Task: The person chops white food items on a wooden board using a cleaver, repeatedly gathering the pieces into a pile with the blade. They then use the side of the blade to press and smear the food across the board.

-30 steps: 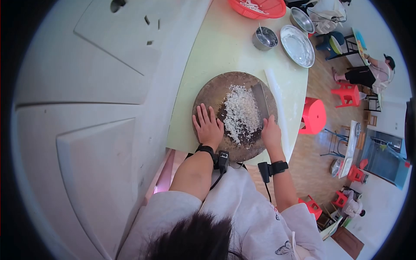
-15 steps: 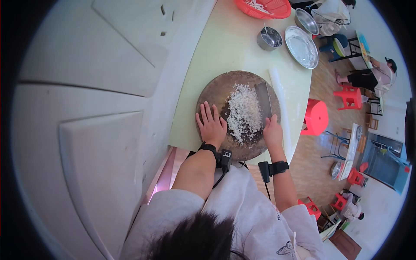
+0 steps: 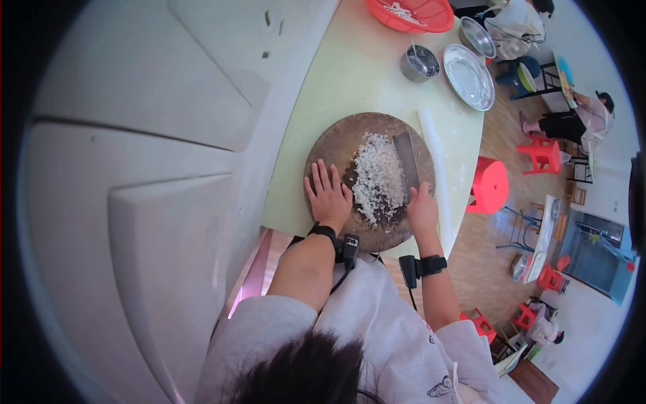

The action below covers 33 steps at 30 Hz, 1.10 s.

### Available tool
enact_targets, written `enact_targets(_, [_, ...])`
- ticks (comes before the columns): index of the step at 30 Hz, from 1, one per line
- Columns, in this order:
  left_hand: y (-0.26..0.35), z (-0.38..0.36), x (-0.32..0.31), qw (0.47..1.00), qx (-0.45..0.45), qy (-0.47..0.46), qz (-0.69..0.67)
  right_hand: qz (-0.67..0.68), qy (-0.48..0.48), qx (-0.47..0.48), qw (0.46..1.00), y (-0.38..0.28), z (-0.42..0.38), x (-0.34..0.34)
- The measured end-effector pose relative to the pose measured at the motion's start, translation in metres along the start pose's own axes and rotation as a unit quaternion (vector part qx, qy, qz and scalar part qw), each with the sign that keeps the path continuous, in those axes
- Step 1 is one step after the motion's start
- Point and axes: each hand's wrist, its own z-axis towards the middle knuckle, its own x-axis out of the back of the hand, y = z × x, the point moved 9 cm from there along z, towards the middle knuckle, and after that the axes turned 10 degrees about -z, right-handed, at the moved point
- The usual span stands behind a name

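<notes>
A round wooden chopping board (image 3: pixel 336 145) lies on the pale green table (image 3: pixel 336 84). Finely chopped white food (image 3: pixel 377 176) is heaped over its middle, with loose bits scattered toward the near edge. My left hand (image 3: pixel 330 199) rests on the board's left part, fingers spread, holding nothing. In my right hand (image 3: pixel 422 210) is the handle of a cleaver (image 3: pixel 407 160), whose broad blade stands along the right edge of the heap. Most of the handle is hidden by my fingers.
Toward the table's far end are a red basket (image 3: pixel 420 15) with white strips, a small metal pot (image 3: pixel 419 64) and metal basins (image 3: pixel 469 77). A white sheet (image 3: pixel 436 161) lies right of the board. Red stools (image 3: pixel 490 185) and other people (image 3: pixel 595 118) are beyond.
The cleaver and my right hand have shifted very slightly on the board's right side. My left hand stays in place. The whole view has moved a little.
</notes>
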Motion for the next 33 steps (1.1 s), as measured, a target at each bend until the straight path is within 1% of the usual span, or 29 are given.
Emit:
enact_targets(2, [0.001,0.002,0.001,1.0,0.001,0.002,0.002,0.007,-0.004,-0.004,1.0,-0.001,0.001,0.001])
enact_targets(4, [0.001,0.001,0.001,1.0,0.003,-0.003,-0.002,0.025,0.034,-0.001,0.999,-0.002,-0.003,0.001])
enact_targets(8, [0.001,0.002,0.001,1.0,0.001,0.002,0.001,-0.001,0.002,0.012,1.0,-0.005,-0.002,-0.002])
enact_targets(10, [0.0,0.001,0.001,1.0,0.002,0.006,-0.005,0.043,0.047,-0.005,0.998,-0.005,-0.005,0.009])
enact_targets(11, [-0.001,0.001,0.002,1.0,0.003,0.005,-0.004,0.044,0.045,-0.004,0.998,-0.006,-0.005,0.004])
enact_targets(13, [0.001,0.001,0.002,1.0,0.001,-0.002,0.004,-0.005,0.008,0.022,1.0,-0.011,-0.006,-0.009])
enact_targets(16, [0.001,0.001,0.001,1.0,-0.003,0.003,0.005,0.028,0.032,0.017,0.999,-0.01,-0.006,0.004])
enact_targets(18, [0.0,0.002,0.001,1.0,0.0,0.002,0.004,0.024,0.035,0.028,0.999,-0.01,-0.007,-0.008])
enact_targets(20, [0.0,0.0,0.001,1.0,-0.002,0.001,0.0,0.019,0.039,0.034,0.998,-0.014,-0.009,-0.003])
enact_targets(22, [0.001,0.001,0.001,1.0,-0.002,0.003,0.006,0.002,-0.015,0.009,1.0,-0.011,-0.005,-0.001])
enact_targets(23, [0.001,0.001,0.001,1.0,-0.001,0.004,0.006,0.002,-0.015,0.009,1.0,-0.011,-0.006,-0.002])
enact_targets(25, [0.0,0.001,0.0,1.0,0.002,0.004,-0.001,0.041,0.065,0.018,0.997,-0.012,-0.008,0.01])
enact_targets(26, [-0.001,0.0,0.001,1.0,0.002,0.003,-0.001,0.041,0.064,0.018,0.997,-0.012,-0.009,0.007])
enact_targets(28, [0.001,0.001,0.002,1.0,-0.001,0.003,0.005,-0.003,-0.004,0.028,1.0,-0.014,-0.007,-0.005])
enact_targets(29, [0.002,0.003,0.002,1.0,-0.001,0.004,0.004,-0.003,-0.002,0.029,1.0,-0.014,-0.006,-0.001])
enact_targets(31, [-0.001,0.002,0.0,1.0,0.004,0.003,-0.002,0.025,0.03,0.018,0.999,-0.015,-0.008,0.014])
enact_targets(33, [-0.002,0.0,0.0,1.0,0.004,0.002,-0.001,0.015,0.008,0.032,0.999,-0.018,-0.01,0.001])
